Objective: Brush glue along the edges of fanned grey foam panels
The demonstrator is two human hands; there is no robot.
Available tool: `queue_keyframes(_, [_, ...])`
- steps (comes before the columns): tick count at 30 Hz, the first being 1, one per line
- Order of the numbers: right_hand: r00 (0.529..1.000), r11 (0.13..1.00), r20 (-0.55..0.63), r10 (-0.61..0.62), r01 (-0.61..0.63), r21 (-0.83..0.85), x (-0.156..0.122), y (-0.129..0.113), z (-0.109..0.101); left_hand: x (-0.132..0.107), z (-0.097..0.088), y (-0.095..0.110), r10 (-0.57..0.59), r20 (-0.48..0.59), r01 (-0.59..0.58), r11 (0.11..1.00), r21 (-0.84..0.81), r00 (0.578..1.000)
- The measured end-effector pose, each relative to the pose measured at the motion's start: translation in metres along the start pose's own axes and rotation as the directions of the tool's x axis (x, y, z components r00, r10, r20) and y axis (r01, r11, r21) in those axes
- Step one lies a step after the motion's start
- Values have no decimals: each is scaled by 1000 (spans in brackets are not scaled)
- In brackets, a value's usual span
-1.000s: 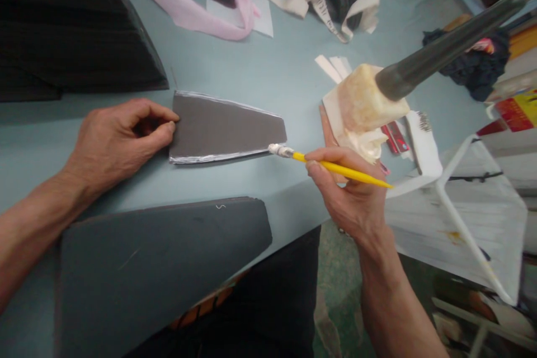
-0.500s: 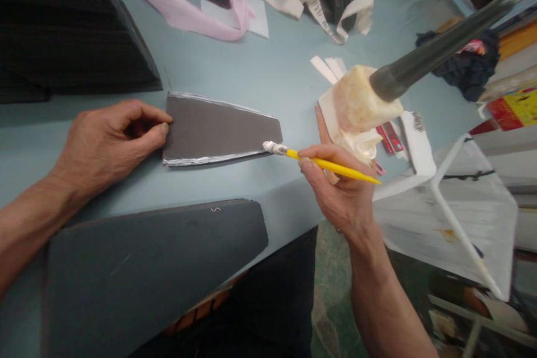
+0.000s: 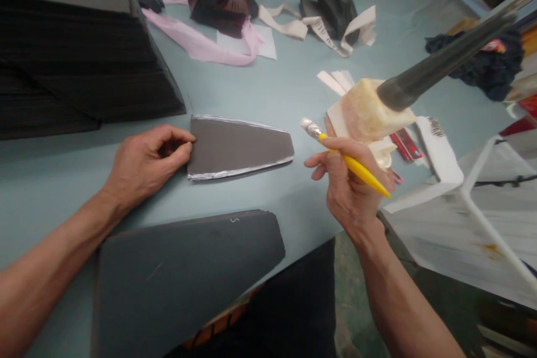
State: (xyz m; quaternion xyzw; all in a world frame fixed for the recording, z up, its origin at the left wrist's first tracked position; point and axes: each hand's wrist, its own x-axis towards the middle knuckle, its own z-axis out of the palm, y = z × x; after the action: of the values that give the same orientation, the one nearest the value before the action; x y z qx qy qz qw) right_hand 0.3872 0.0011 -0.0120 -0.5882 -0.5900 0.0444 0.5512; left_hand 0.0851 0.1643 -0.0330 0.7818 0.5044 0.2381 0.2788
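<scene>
A stack of dark grey tapered panels (image 3: 241, 148) lies on the blue-green table, with white paste along both its long edges. My left hand (image 3: 153, 159) pinches the wide left end of these panels between thumb and fingers. Right of the narrow end, my right hand (image 3: 352, 179) holds a yellow-handled brush (image 3: 366, 174), raised clear of the panels. The brush tip is coated in white paste and points up and left. Just behind that hand sits a cream-coloured block-like container (image 3: 369, 109) with a dark tube rising from it; its lower part is partly hidden.
A larger dark panel stack (image 3: 188, 274) lies at the table's near edge. Tall black stacked sheets (image 3: 84, 67) stand at the left. Pink cloth (image 3: 201, 45), a lettered white strip (image 3: 327, 36) and a white brush (image 3: 440, 151) lie farther off.
The brush has lifted off the near edge at the narrow end and moved right, its tip turning upward. My left hand keeps its pinch on the panels. The view has shifted.
</scene>
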Motion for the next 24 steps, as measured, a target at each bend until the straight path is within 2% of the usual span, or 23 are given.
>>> queue_keyframes(3, [993, 997, 111, -29, 37, -67, 18, 14, 12, 0, -1, 1, 3, 10, -3, 1000, -5, 1000])
queue_keyframes(7, [961, 964, 272, -46, 114, -239, 44, 23, 26, 0, -2, 2, -1, 15, 1, 1000, -30, 1000])
queue_keyframes(10, [944, 941, 328, -35, 142, -309, 46, 22, 31, 1, -1, 1, -4, 15, 5, 999, -54, 1000])
queue_keyframes(13, [950, 936, 293, -109, 197, -292, 29, 22, 26, 3, -2, -1, 0, 16, 2, 996, -92, 1000])
queue_keyframes(17, [946, 910, 222, -237, 296, -291, -10, 26, 8, 7, -9, -3, -51, 9, 52, 983, -174, 999])
queue_keyframes(20, [949, 894, 209, -238, 298, -335, -35, 27, -6, 7, -20, 4, -44, 4, 44, 988, -148, 999])
queue_keyframes(24, [955, 892, 193, -227, 283, -352, -53, 27, -9, 2, -34, 25, 59, 50, -57, 998, -32, 997])
